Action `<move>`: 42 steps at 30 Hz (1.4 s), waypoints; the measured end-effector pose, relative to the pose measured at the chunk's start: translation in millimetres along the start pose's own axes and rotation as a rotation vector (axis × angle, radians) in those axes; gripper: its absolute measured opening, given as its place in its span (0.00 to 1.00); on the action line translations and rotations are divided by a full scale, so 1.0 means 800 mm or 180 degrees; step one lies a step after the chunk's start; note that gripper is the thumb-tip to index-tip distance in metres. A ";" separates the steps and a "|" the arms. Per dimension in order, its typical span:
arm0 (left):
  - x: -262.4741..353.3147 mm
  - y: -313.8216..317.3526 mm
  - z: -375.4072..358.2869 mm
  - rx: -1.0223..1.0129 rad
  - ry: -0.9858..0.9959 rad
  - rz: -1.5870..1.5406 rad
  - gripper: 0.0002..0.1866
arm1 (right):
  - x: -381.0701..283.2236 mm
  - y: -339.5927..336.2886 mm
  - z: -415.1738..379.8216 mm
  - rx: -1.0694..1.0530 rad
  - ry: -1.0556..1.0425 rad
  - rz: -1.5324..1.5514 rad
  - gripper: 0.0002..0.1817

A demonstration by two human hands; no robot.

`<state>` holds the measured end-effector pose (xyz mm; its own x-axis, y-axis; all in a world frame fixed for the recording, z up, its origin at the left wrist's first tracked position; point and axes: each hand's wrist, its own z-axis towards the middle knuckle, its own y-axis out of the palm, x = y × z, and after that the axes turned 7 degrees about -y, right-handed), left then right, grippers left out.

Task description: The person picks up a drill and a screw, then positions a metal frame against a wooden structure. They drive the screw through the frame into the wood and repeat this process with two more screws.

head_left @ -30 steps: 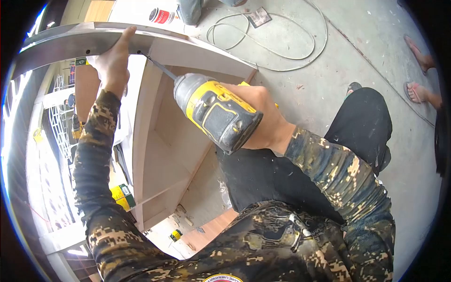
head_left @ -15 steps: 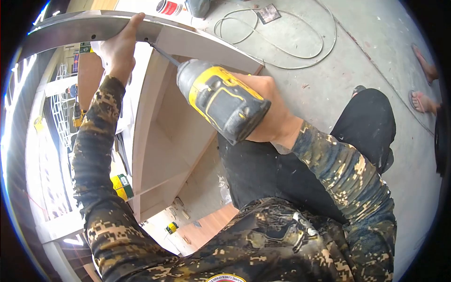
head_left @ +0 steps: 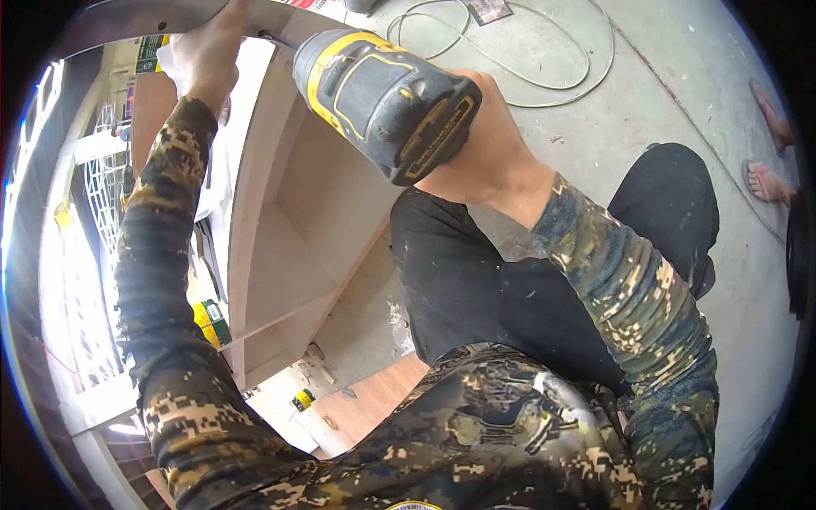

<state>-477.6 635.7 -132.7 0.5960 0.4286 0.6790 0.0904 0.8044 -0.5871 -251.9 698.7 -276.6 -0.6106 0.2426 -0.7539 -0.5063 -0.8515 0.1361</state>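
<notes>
Power drill (head_left: 382, 102) at a curved strip (head_left: 119, 25)

The right hand's (head_left: 489, 144) grip was closed around the drill, above the dark-clad knees (head_left: 459, 280). The drill looked hefty and rigid — probably steadiest held by its handle. The left hand (head_left: 208, 55) lay across the strip — how far closed, the view could not tell.

Grips yellow-and-black power drill (head_left: 382, 98) in right hand (head_left: 484, 157), battery end toward camera; aims thin bit (head_left: 280, 39) at grey strip (head_left: 127, 23), can't tell if touching. Holds strip with left hand (head_left: 208, 55), just beside bit, partly cut off at top. Shows pale cabinet frame (head_left: 293, 246) below drill, yellow-and-green box (head_left: 211, 323) near left sleeve (head_left: 161, 255). Also shows looped cable (head_left: 586, 75) on concrete floor (head_left: 595, 136), sandalled foot (head_left: 768, 183) of another person at right, black trousers (head_left: 493, 297) below right hand
</notes>
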 end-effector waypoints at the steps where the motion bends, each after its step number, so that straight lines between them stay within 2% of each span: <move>1: 0.001 -0.001 0.000 -0.0008 -0.0144 -0.0030 0.13 | -0.003 -0.001 0.001 -0.0052 0.0025 -0.0103 0.11; 5: -0.004 -0.005 0.007 -0.0016 -0.0017 -0.0047 0.14 | -0.008 -0.002 0.002 -0.0324 0.0211 -0.0191 0.11; 7: 0.001 -0.002 0.005 0.0069 0.0020 0.0066 0.16 | -0.002 0.004 0.000 -0.0022 0.0002 -0.0190 0.10; 10: 0.009 0.002 -0.012 0.0195 0.0202 -0.0017 0.18 | -0.001 0.005 0.000 -0.0004 0.0099 -0.0096 0.10; 13: 0.015 0.000 -0.009 0.0228 -0.0081 0.0164 0.19 | 0.000 0.005 0.001 -0.0152 0.0118 -0.0166 0.11; 17: 0.011 -0.002 -0.001 0.0199 -0.0172 0.0213 0.19 | -0.002 0.009 0.002 -0.0110 0.0055 -0.0084 0.14; 19: 0.016 -0.002 -0.009 0.0210 0.0027 0.0302 0.17 | -0.001 0.013 0.002 -0.0023 -0.0159 -0.0078 0.16; 23: 0.031 0.008 -0.010 0.0296 -0.0184 0.0625 0.15 | -0.004 0.010 0.001 0.0117 -0.0110 -0.0084 0.17; 25: 0.023 0.005 -0.005 0.0143 -0.0049 0.0408 0.14 | -0.006 0.007 0.001 0.0076 -0.0033 -0.0231 0.17; 32: 0.022 0.007 -0.003 0.0215 -0.0008 0.0322 0.14 | -0.005 0.005 -0.002 -0.0094 0.0152 -0.0140 0.17; 34: 0.027 0.010 -0.015 0.0387 0.0243 0.0304 0.14 | -0.005 0.005 -0.003 -0.0018 0.0027 -0.0019 0.17; 38: 0.031 0.013 -0.019 0.0815 0.0323 0.0454 0.14 | -0.006 0.005 -0.003 0.0036 -0.0011 0.0048 0.17; 40: 0.042 0.000 -0.015 0.0144 -0.0071 0.0523 0.15 | -0.007 0.000 -0.004 -0.0001 0.0028 -0.0032 0.17; 42: 0.077 -0.001 -0.034 0.0199 -0.0127 0.0845 0.15 | -0.011 -0.004 -0.004 -0.0054 0.0013 -0.0175 0.17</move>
<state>-419.2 650.3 -101.8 0.5604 0.6426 0.5225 -0.1149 0.6851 -0.7193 -243.2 697.7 -272.7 -0.5796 0.2874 -0.7626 -0.5286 -0.8448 0.0834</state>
